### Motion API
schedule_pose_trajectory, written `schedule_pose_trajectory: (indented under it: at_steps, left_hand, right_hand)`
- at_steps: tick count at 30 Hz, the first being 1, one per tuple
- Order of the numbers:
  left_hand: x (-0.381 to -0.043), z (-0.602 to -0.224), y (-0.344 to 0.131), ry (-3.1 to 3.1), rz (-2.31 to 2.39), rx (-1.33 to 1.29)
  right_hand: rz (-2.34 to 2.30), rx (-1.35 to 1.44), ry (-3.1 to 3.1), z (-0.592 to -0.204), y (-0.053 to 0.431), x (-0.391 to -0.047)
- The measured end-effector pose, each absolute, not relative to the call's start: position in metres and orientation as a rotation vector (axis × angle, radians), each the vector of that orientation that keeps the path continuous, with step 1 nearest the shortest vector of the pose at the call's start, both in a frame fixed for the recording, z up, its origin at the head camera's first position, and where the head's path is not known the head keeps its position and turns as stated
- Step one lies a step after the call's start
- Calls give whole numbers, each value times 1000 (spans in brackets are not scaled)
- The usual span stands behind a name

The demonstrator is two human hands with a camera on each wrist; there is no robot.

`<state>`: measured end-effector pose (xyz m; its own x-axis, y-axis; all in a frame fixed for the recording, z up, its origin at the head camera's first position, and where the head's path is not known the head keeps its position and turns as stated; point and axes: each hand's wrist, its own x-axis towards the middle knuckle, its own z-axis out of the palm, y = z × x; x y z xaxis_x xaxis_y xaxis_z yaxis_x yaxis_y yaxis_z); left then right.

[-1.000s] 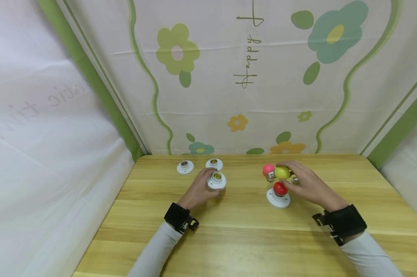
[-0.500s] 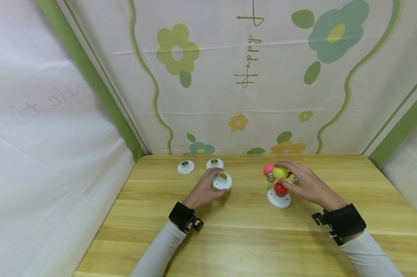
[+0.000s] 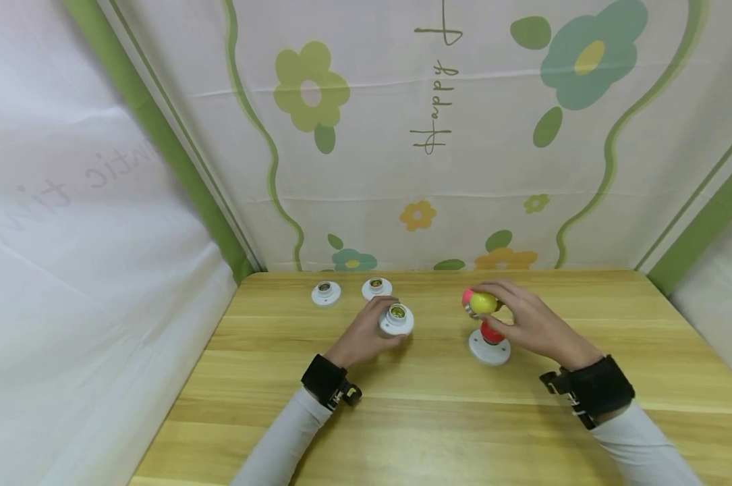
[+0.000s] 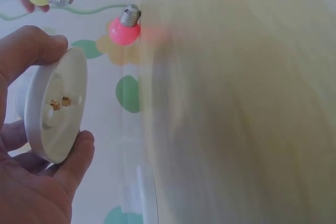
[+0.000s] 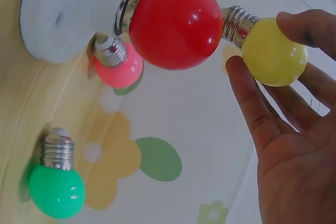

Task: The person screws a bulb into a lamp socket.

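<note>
Yellow bulb (image 3: 484, 303) shifted left, pinched at tip of right grip (image 3: 532, 325).

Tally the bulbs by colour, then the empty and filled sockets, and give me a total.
Yellow bulb: 1
Red bulb: 1
Pink bulb: 1
Green bulb: 1
Empty sockets: 3
Filled socket: 1
Total: 8

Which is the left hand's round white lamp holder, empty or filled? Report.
Empty: the round white lamp holder shows bare yellowish metal inside.
</note>
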<state>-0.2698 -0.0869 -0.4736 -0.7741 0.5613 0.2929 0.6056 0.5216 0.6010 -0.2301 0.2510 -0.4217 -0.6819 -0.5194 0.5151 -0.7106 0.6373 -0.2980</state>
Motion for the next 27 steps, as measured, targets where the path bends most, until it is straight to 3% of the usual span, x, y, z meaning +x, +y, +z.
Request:
schedule_pose_trajectory:
  at_steps: [27]
  left_hand:
    - [-264, -477, -69, -2687, -1081, -1085]
  right_hand:
    - [662, 1056, -2444, -413, 230, -231]
